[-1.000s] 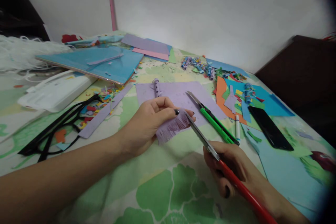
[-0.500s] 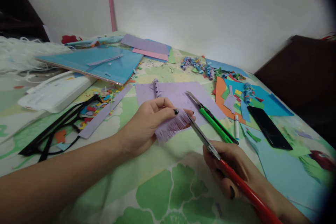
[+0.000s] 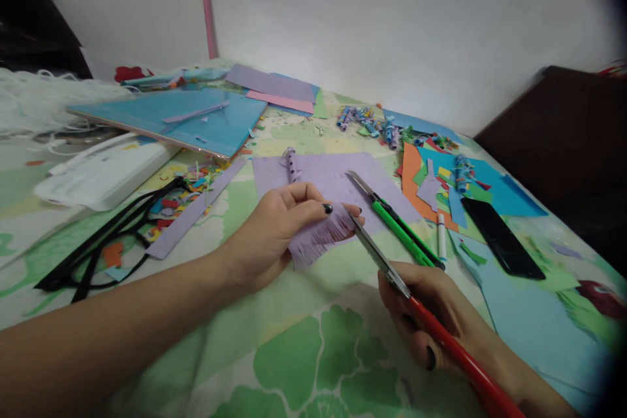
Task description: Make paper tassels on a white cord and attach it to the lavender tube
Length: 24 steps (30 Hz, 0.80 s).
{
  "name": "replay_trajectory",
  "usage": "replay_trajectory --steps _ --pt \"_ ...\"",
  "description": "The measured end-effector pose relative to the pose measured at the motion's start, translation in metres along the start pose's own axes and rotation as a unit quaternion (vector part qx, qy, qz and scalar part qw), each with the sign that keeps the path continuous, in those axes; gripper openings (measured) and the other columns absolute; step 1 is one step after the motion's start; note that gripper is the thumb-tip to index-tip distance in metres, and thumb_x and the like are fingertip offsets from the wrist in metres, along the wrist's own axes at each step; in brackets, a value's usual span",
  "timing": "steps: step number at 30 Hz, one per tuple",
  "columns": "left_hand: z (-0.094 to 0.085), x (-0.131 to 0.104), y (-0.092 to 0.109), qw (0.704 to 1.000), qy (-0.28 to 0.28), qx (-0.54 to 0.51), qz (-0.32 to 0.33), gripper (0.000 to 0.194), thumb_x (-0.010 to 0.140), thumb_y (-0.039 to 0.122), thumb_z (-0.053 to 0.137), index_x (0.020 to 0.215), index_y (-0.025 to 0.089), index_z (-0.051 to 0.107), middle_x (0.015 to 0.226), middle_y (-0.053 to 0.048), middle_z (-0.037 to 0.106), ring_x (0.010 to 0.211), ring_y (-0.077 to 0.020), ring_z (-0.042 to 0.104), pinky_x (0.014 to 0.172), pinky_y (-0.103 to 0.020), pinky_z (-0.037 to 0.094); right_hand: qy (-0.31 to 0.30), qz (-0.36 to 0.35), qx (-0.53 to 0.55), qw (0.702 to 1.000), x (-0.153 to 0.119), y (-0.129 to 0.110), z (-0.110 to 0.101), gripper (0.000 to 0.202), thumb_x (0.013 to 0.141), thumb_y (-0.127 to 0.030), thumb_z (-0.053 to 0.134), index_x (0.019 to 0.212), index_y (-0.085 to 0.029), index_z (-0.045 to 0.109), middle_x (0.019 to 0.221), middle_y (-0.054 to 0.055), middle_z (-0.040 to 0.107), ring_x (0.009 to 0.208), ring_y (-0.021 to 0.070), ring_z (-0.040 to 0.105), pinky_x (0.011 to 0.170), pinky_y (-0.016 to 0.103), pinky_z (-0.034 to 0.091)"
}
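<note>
Between thumb and fingers, my left hand [image 3: 279, 228] pinches a strip of purple paper [image 3: 321, 238] whose lower edge is cut into a fine fringe. My right hand [image 3: 431, 313] grips red-handled scissors [image 3: 377, 258], their blade tips at the right end of the fringed strip. The blades look nearly closed. Under and behind my hands lies a purple sheet [image 3: 328, 170], with a small dotted purple paper roll [image 3: 291, 163] on it. A green box cutter [image 3: 404, 232] with its blade out rests partly on that sheet, just beyond the scissors.
Black eyeglasses [image 3: 132, 228] and a white device [image 3: 112, 176] lie at left, by paper scraps. A blue board [image 3: 196, 121] is behind them. At right are a phone [image 3: 502, 238], a white marker [image 3: 441, 238] and blue sheets [image 3: 514, 192]. Curled paper pieces [image 3: 367, 119] lie near the wall.
Almost nothing differs. Both hands, the fringed paper strip and the scissors hold nearly the same place, with only a very slight shift of the fringe and fingers.
</note>
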State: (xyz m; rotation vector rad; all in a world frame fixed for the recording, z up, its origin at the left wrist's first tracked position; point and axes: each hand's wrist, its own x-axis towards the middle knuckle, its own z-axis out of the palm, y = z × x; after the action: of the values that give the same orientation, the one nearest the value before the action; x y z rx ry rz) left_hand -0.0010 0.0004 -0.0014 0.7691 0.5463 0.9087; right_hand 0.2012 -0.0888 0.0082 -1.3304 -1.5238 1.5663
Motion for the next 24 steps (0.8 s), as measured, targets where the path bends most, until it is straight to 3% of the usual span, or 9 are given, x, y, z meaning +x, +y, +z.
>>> replay_trajectory --steps 6,24 --pt "0.0009 0.0000 0.0013 1.000 -0.004 -0.007 0.001 0.013 0.078 0.012 0.063 0.071 0.015 0.053 0.092 -0.011 0.074 0.097 -0.0264 0.069 0.089 -0.041 0.053 0.004 0.015 -0.005 1.000 -0.0015 0.0012 -0.0001 0.057 0.062 -0.066 0.073 0.066 -0.020 0.039 0.055 -0.008 0.033 0.047 0.0049 0.020 0.040 0.020 0.020" --pt "0.0002 -0.0006 0.0017 1.000 -0.018 -0.020 -0.003 0.014 0.078 0.011 0.062 0.070 0.015 0.051 0.092 -0.012 0.074 0.097 -0.0257 0.069 0.084 -0.037 0.055 0.015 0.007 -0.024 1.000 -0.0048 0.0035 -0.0018 0.060 0.060 -0.069 0.073 0.067 -0.019 0.041 0.055 -0.007 0.034 0.049 0.0053 0.020 0.042 0.020 0.019"
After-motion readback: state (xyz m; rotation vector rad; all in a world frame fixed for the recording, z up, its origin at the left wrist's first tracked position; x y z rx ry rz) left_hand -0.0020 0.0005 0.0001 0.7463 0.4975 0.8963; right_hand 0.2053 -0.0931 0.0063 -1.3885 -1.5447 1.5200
